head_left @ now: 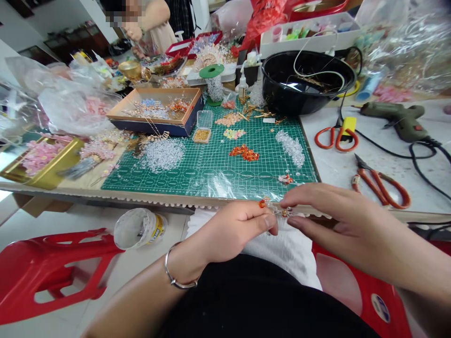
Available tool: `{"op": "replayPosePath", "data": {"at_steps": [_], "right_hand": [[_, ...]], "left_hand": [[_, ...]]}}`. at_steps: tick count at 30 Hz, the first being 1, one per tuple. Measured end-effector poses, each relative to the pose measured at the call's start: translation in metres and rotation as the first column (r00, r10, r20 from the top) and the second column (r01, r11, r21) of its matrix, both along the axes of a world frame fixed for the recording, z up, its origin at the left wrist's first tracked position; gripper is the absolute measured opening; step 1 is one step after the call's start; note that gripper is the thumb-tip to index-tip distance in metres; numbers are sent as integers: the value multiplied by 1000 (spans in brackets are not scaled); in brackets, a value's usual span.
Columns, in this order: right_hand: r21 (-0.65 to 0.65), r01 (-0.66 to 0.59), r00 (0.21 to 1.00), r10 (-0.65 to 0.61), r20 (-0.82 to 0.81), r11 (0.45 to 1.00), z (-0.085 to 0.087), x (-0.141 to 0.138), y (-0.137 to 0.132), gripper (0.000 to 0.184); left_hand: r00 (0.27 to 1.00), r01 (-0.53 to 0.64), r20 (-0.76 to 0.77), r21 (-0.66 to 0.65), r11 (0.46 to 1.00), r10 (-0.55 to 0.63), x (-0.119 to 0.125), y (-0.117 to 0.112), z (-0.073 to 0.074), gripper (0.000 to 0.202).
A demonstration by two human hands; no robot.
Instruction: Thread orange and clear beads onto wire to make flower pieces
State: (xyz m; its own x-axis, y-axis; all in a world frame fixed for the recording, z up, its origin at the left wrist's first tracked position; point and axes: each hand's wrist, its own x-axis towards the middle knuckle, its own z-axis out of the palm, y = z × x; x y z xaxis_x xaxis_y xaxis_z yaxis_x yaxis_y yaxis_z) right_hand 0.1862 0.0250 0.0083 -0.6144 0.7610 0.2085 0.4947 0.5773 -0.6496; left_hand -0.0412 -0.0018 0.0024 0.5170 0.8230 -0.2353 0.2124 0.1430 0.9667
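My left hand (243, 227) is closed, thumb against bent fingers, on a small beaded wire ornament (267, 203) with orange and clear beads. My right hand (331, 216) comes in from the right, its thumb and index fingertip on either side of the ornament's clear and gold beads. Both hands are just off the table's front edge, above my lap. Close beyond them, a similar orange and clear beaded piece (285, 179) lies on the green cutting mat (207, 162). The part inside my left fingers is hidden.
Piles of clear beads (162, 155) and orange beads (244, 152) lie on the mat. To the right are red-handled pliers (387, 188), scissors (336, 136) and a glue gun (398, 117). A black basin (306, 101) stands behind. A red stool (63, 267) is at left.
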Motion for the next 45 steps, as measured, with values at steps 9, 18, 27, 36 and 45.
{"op": "replayPosePath", "data": {"at_steps": [9,18,27,36,45], "right_hand": [[-220,98,994,-106,-26,971,-7,-5,-6,16],[-58,0,997,5,73,998,-4,-9,-14,16],[132,-97,987,79,137,986,-10,-10,-17,17],[-141,39,992,-21,126,989,-11,-7,-15,18],[-31,-5,987,10,163,1000,-15,-10,-18,17]], "left_hand": [[998,-22,-59,-90,996,16,1,-1,3,27],[999,-17,-48,-90,996,12,1,1,-2,25],[995,-12,-103,-77,997,4,4,-1,-1,32],[996,49,-67,-104,993,-56,2,0,-3,30],[986,1,-165,-48,999,-9,7,-2,-5,35]]}}
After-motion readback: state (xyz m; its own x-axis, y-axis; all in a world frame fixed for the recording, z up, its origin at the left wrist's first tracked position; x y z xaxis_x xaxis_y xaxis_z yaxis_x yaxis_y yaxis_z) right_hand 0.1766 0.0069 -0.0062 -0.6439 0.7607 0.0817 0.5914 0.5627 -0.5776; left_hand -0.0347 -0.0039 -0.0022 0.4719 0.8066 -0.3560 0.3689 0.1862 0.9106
